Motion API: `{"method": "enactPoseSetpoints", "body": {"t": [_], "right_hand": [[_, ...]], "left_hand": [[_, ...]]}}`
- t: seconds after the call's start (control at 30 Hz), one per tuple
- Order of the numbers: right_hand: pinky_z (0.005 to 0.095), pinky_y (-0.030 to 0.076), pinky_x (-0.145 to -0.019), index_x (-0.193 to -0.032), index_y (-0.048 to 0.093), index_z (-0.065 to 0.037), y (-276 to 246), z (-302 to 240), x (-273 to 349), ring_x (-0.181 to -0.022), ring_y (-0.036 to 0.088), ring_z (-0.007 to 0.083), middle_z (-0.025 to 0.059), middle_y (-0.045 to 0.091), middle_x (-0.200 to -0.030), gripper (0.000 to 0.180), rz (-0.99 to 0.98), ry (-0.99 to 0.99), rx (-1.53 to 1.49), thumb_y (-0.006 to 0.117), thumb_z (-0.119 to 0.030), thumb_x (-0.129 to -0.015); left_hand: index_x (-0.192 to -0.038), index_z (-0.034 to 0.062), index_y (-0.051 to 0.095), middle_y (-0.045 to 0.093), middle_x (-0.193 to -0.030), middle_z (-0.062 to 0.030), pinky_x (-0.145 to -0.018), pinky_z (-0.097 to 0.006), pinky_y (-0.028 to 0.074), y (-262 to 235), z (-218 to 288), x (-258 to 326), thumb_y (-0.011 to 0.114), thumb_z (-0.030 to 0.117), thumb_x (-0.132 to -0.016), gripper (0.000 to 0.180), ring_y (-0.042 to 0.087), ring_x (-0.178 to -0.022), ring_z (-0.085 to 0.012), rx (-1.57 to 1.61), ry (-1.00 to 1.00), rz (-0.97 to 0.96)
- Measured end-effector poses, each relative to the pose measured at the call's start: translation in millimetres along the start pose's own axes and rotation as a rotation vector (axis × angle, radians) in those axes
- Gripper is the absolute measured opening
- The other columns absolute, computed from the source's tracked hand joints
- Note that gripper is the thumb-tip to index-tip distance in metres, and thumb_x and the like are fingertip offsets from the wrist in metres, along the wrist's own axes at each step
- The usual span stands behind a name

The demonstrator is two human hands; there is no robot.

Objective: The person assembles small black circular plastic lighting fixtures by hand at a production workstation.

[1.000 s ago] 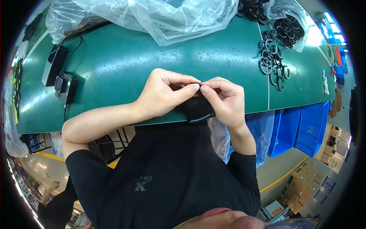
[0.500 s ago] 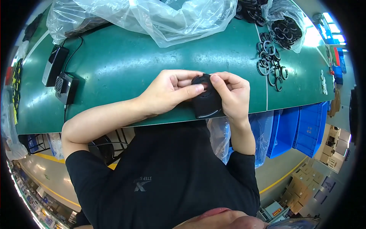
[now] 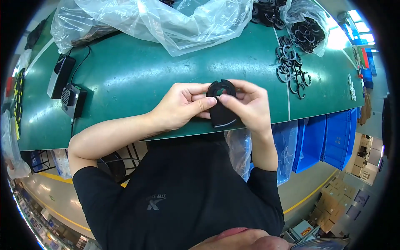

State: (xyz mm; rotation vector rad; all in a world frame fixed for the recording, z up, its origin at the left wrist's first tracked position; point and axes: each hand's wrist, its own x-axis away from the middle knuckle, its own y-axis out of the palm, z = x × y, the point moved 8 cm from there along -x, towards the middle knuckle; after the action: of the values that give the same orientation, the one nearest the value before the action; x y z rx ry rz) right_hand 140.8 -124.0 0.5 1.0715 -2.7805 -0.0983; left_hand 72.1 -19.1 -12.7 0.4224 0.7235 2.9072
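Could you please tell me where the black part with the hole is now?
In the head view, the black part is just right of centre, held between the left hand and the right hand, by the near edge of the green table.

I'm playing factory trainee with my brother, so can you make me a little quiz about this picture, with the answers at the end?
1. What lies along the far side of the green table?
A) a yellow bucket
B) clear plastic
C) a pair of shoes

2. True or false: the left grip and the right grip both hold the black part.

3. Fill in the gap: seen from the person's side, the loose curved rings lie to the ____ of both grips.

Key: 1. B; 2. true; 3. right
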Motion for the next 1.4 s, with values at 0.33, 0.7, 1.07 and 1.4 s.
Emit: {"method": "enactPoseSetpoints", "body": {"t": [0.33, 0.7, 1.07, 1.4], "right_hand": [[0.0207, 0.051, -0.066, -0.105, 0.057, 0.009, 3, -1, 2, -0.078, 0.061, 0.0106, 0.0099, 0.063, -0.093, 0.030, 0.067, -0.025, -0.042, 0.067, -0.002, -0.078], [0.0210, 0.050, -0.066, -0.095, 0.063, 0.008, -10, -17, -3, -0.073, 0.060, 0.0099, 0.0090, 0.065, -0.085, 0.018, 0.039, -0.028, 0.188, 0.062, -0.005, -0.084], [0.0220, 0.049, -0.074, -0.105, 0.058, 0.009, -4, -6, 19, -0.082, 0.060, 0.0126, 0.0117, 0.063, -0.092, 0.025, 0.102, -0.111, -0.095, 0.060, 0.003, -0.081], [0.0240, 0.048, -0.076, -0.104, 0.060, 0.009, -44, 14, 71, -0.086, 0.060, 0.0137, 0.0126, 0.063, -0.097, 0.027, -0.008, -0.072, -0.296, 0.062, 0.008, -0.076]], "left_hand": [[-0.124, -0.0015, 0.047, 0.060, -0.108, -0.0077, -0.077, -0.023, 0.051, -5, 1, -3, 0.052, 0.012, -0.091, 0.037, 0.058, -0.094, -0.0110, -0.049, 0.022, -0.016], [-0.116, -0.0015, 0.055, 0.063, -0.102, -0.0074, -0.077, -0.023, 0.051, 3, -2, -1, 0.052, 0.016, -0.092, 0.030, 0.060, -0.090, -0.0103, -0.050, 0.004, -0.065], [-0.107, -0.0021, 0.059, 0.063, -0.101, -0.0098, -0.076, -0.028, 0.053, -1, -3, 1, 0.045, 0.022, -0.095, 0.031, 0.062, -0.088, -0.0153, 0.011, 0.040, -0.014], [-0.135, -0.0021, 0.030, 0.057, -0.113, -0.0192, -0.088, -0.033, 0.047, 9, -12, 7, 0.041, 0.032, -0.095, 0.053, 0.057, -0.105, -0.0250, -0.063, -0.070, -0.083]]}}
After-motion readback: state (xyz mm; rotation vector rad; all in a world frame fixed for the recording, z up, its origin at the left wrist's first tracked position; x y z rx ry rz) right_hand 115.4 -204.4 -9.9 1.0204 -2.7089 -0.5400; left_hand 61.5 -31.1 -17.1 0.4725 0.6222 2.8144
